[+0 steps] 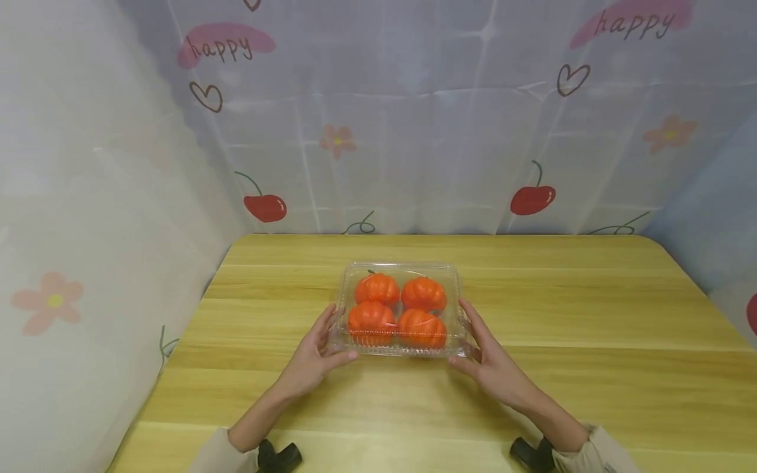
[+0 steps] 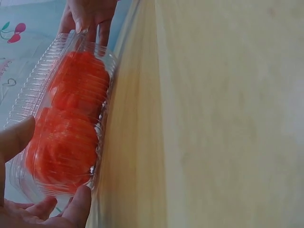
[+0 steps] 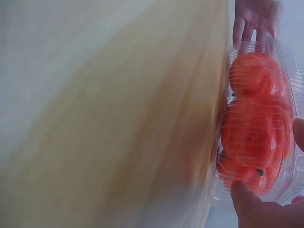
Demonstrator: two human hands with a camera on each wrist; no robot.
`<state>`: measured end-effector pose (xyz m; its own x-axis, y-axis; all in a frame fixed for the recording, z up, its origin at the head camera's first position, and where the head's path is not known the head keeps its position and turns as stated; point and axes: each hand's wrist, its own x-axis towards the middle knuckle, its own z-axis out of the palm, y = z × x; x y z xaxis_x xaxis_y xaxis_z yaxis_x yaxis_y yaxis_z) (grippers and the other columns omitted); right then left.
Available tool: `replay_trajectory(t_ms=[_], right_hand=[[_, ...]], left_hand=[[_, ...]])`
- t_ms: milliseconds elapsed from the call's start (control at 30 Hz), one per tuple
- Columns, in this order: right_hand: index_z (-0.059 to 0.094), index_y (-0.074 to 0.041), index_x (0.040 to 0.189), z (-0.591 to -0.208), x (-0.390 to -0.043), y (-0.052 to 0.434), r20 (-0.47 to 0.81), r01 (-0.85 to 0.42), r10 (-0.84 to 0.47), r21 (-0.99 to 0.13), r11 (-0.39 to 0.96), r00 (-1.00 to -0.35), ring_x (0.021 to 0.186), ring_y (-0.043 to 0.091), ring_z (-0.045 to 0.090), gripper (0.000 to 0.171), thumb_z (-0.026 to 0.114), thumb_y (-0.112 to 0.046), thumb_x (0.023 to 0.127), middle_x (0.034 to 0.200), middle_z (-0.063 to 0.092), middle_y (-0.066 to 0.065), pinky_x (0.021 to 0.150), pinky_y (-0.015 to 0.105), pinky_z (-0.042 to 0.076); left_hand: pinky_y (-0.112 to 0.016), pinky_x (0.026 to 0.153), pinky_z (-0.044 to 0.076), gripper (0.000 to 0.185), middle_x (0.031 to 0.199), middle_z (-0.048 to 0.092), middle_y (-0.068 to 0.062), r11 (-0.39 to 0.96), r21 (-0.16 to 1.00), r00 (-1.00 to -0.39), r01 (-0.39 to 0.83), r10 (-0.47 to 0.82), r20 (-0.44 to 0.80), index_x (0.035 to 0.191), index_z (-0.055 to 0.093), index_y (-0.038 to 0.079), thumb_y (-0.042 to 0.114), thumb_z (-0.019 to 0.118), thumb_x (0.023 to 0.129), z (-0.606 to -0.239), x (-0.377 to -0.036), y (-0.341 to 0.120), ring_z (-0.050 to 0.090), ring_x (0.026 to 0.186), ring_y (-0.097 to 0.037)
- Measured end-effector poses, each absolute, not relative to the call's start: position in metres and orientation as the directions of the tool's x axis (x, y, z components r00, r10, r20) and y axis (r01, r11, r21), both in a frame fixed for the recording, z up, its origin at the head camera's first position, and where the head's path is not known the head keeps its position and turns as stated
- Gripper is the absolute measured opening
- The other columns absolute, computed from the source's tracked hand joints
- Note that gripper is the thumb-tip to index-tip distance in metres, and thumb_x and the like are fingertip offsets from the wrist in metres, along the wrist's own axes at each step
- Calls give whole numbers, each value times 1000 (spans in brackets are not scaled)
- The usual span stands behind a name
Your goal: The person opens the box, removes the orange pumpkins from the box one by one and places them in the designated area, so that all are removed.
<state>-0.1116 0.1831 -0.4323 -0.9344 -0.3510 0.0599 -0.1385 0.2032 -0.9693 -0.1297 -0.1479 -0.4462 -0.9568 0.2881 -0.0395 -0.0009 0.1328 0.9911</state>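
A clear plastic clamshell box (image 1: 408,350) with its lid down is held level over the middle of the table. Inside it sit several small orange pumpkins (image 1: 377,289), arranged in two rows, some with a bit of green stem. My left hand (image 1: 310,360) grips the box's left end, thumb at the near corner and fingers along the side. At the opposite end my right hand (image 1: 493,368) holds it the same way. In the left wrist view the ribbed box wall (image 2: 28,95) shows between thumb and fingers. Fingers under the box are partly hidden.
The light wood table (image 1: 579,309) spreads out on all sides of the box. Behind it hangs a pale curtain (image 1: 402,171) printed with cherries, hearts and flowers, with more cloth (image 1: 89,217) at the left. Dark wrist mounts (image 1: 280,458) sit by the sleeves.
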Motion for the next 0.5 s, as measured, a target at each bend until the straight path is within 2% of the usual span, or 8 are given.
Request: replay_trajectory(t_ms=[267, 500], right_hand=[[4, -24, 160, -430, -115, 183, 60, -141, -373, -971, 193, -926, 147, 42, 3, 93, 65, -2, 94, 164, -3, 9, 109, 55, 28], [4, -24, 160, -430, -114, 183, 54, -136, -368, -970, 202, -928, 147, 43, 3, 92, 65, -3, 94, 165, -3, 9, 109, 57, 27]], left_hand=[[-54, 114, 24, 96, 161, 24, -10, 176, 984, -961, 29, 275, -20, 159, 11, 8, 13, 76, 87, -444, -130, -148, 18, 146, -35], [-44, 117, 15, 88, 162, 19, -6, 195, 977, -943, 82, 331, 13, 158, 7, 5, 13, 67, 94, -444, -130, -151, 16, 147, -26]])
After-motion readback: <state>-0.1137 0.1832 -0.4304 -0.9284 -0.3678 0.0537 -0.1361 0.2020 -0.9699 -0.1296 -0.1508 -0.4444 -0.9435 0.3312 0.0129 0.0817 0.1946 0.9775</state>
